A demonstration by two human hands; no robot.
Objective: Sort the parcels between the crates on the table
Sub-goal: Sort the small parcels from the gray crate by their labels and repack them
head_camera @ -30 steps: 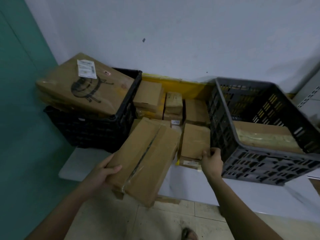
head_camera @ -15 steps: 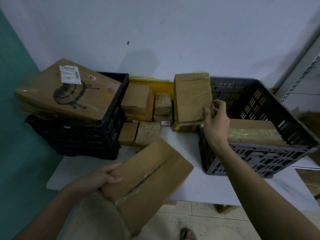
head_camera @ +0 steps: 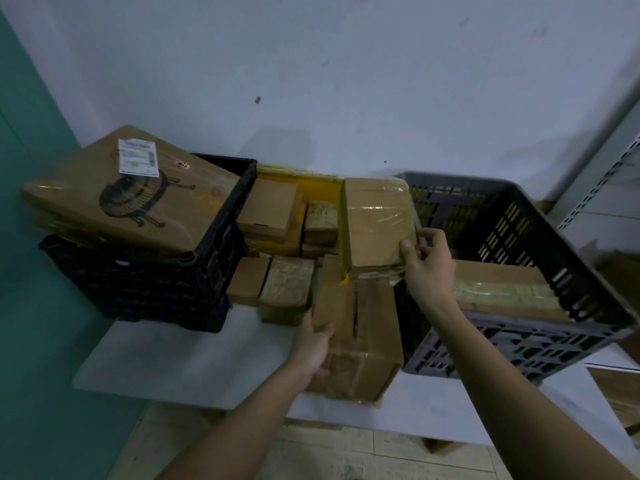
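My right hand [head_camera: 427,268] pinches the near right corner of a tape-wrapped brown parcel [head_camera: 377,223], tilted up at the left rim of the grey crate [head_camera: 540,344]. My left hand [head_camera: 313,344] grips the left edge of a larger long brown parcel [head_camera: 360,337] that lies on the white table [head_camera: 180,358] against the grey crate. A black crate [head_camera: 156,289] stands on the left with a big labelled box [head_camera: 114,188] lying slanted across its top. Several small parcels [head_camera: 277,251] are stacked between the crates. Inside the grey crate lies a long taped parcel [head_camera: 502,289].
A white wall runs behind the table and a teal wall stands on the left. Grey perforated shelving [head_camera: 609,174] is at the right edge. Cardboard boxes [head_camera: 620,393] sit low at the far right. Tiled floor shows below the table's front edge.
My left hand has carried the long parcel from in front of the table up onto it, beside the grey crate. The right hand keeps its parcel raised at the crate's rim.
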